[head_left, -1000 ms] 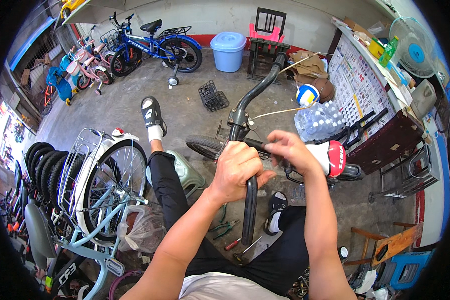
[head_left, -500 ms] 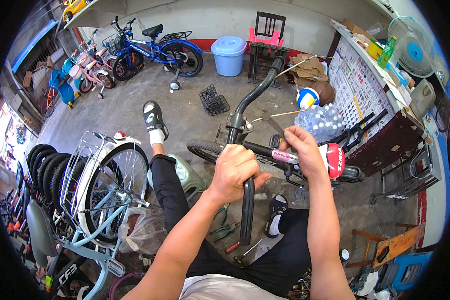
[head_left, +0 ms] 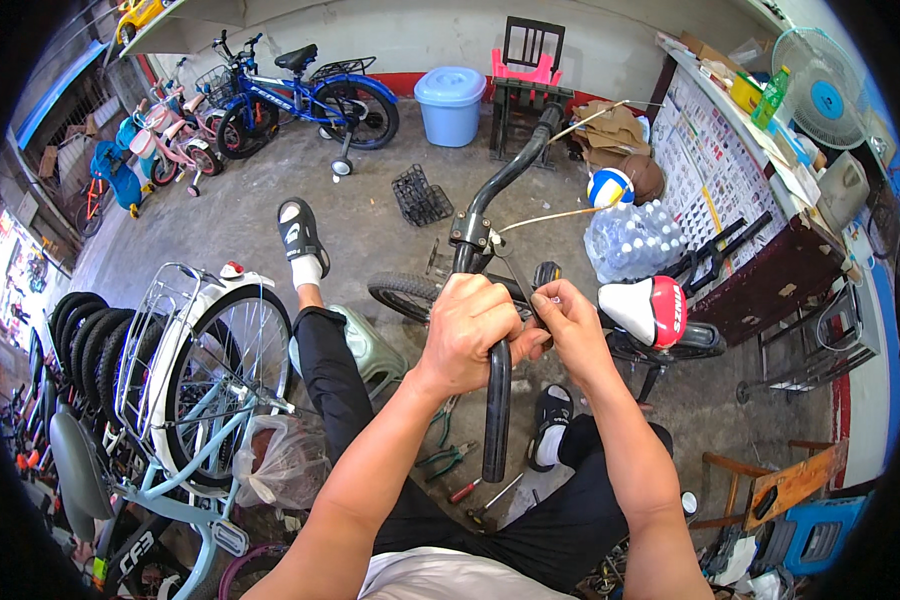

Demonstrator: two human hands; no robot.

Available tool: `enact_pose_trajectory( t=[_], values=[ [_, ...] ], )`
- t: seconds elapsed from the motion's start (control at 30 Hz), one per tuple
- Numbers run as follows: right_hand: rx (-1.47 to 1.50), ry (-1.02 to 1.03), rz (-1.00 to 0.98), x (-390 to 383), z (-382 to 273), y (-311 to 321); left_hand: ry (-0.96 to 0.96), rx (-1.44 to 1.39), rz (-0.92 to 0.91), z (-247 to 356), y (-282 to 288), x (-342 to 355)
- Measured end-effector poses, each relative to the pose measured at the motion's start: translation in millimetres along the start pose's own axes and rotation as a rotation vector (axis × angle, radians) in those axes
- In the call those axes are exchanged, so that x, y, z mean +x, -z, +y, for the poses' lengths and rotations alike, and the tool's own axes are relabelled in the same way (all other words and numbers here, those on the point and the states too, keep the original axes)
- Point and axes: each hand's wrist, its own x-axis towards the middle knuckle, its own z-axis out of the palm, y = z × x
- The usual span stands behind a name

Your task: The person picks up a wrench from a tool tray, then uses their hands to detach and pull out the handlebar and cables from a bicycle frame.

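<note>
My left hand (head_left: 465, 335) is wrapped round the black handlebar (head_left: 497, 420) of a small bicycle, below its bolted stem clamp (head_left: 469, 230). My right hand (head_left: 570, 330) is beside it, fingers pinched on a thin, flat metal tool (head_left: 515, 270) that slants up toward the clamp; its lower end is hidden at my fingers. A red and white saddle (head_left: 645, 308) lies just right of my right hand. Loose cables (head_left: 550, 218) stick out from the handlebar. Pliers (head_left: 442, 460) and a screwdriver (head_left: 465, 490) lie on the floor between my feet.
A pale blue bicycle (head_left: 170, 480) and stacked tyres (head_left: 90, 350) crowd the left. Children's bicycles (head_left: 310, 100), a lidded bucket (head_left: 450, 105) and a black basket (head_left: 420, 195) stand behind. At right are a cluttered counter (head_left: 730, 200), bottled water (head_left: 630, 240) and a wooden stool (head_left: 775, 480).
My right hand has moved left and down with the metal tool, close against my left hand. My left hand still grips the handlebar, shifted slightly upward in the picture.
</note>
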Motion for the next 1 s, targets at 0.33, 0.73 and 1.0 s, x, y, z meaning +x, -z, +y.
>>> enact_pose_trajectory(
  t=[0.33, 0.73, 1.0],
  values=[
    [-0.236, 0.069, 0.010, 34.0, -19.0, 35.0, -0.001, -0.011, -0.014, 2.4, 2.5, -5.6],
    [-0.373, 0.392, 0.009, 52.7, -23.6, 68.2, -0.007, -0.004, -0.009, 6.9, 5.1, -6.0],
    [0.072, 0.596, 0.177, -7.3, -39.6, 5.5, -0.005, -0.016, 0.006, 3.7, 4.4, -5.4]
  ],
)
